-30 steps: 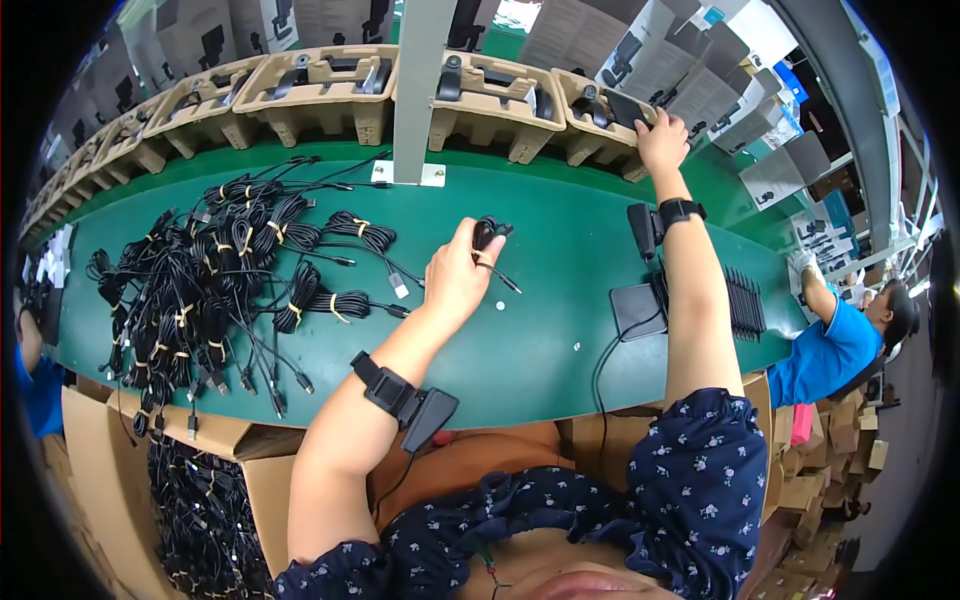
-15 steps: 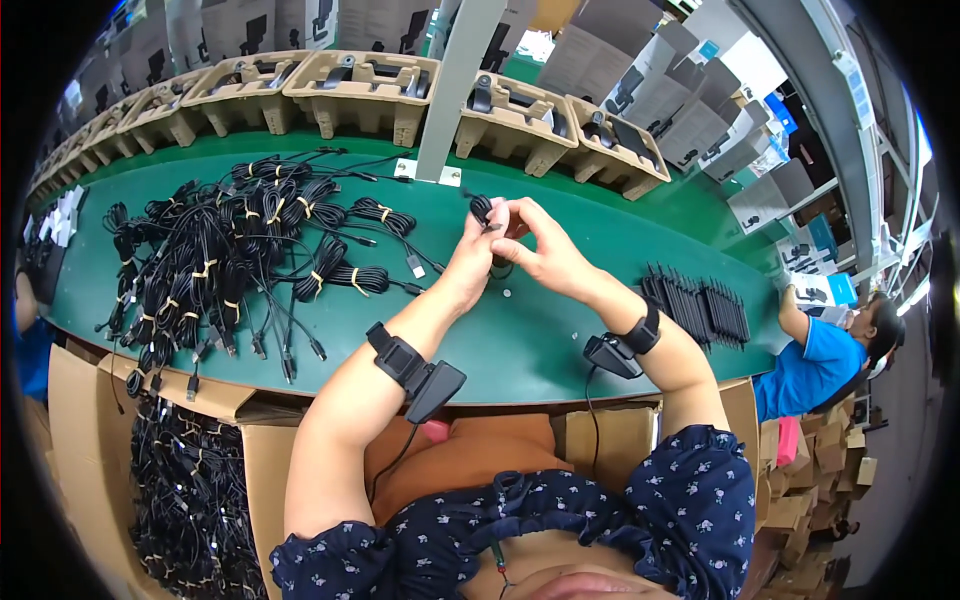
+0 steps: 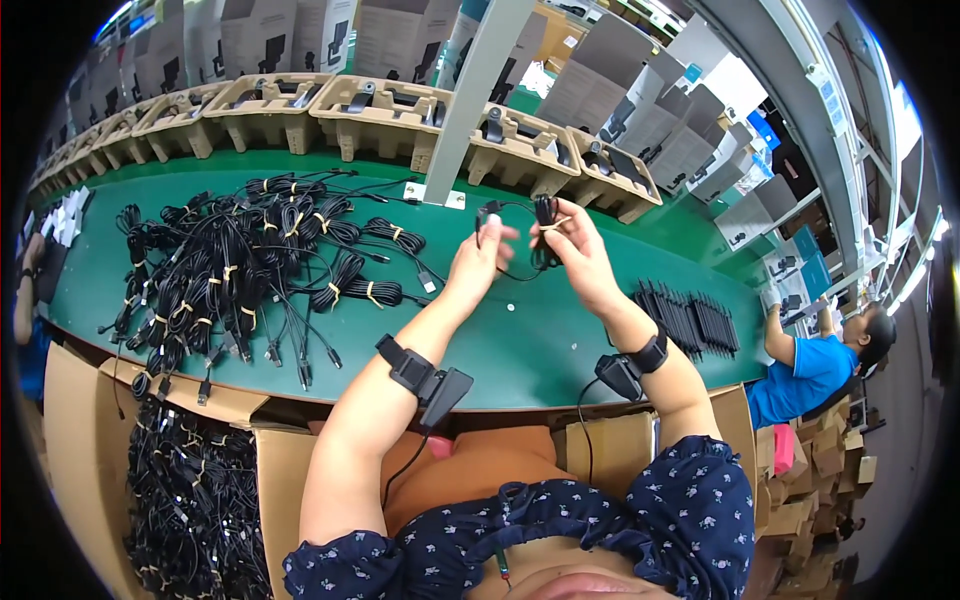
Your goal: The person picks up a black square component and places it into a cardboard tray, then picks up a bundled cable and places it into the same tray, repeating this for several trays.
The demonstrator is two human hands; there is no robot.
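A coil of black cable is up in the air over the middle of the desk, a pale tie wound round it. The right hand is clamped on that coil, thumb and fingers closing on its right side. The left hand is just beside it, with a dark end of cable showing at its thumb; its fingers are blurred, and from here I can't tell whether they are closed on that end or only touching it. A loose length of cable loops across between the two hands.

Below and to the left spreads a big heap of tied black cables, plugs trailing towards the near edge. On the right lies a row of thin black rods, side by side. A grey metal post stands behind the hands, and along the far side runs a line of brown moulded trays with black parts in them. Down at the left, an open carton holds more cables. Off to the right sits a co-worker in a blue shirt.
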